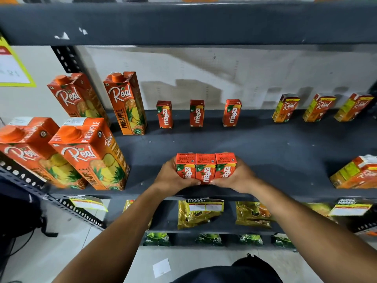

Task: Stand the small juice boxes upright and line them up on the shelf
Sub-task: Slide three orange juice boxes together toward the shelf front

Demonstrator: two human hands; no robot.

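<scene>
The dark grey shelf (255,144) carried four tall pineapple cartons (89,154) at its left, two at the back and two near the front edge. Along the back wall stood three small Maaza boxes (196,113), upright and well apart, with three small Real boxes (285,108) further right, and another Real box (355,174) at the right front. Nothing stood between the front and back rows in the middle. Near the front edge, three Maaza juice boxes (206,168) stood upright, side by side and touching. The left hand (173,176) curled around the leftmost box and the right hand (236,176) around the rightmost, pressing the trio together, thumbs meeting low across the fronts.
</scene>
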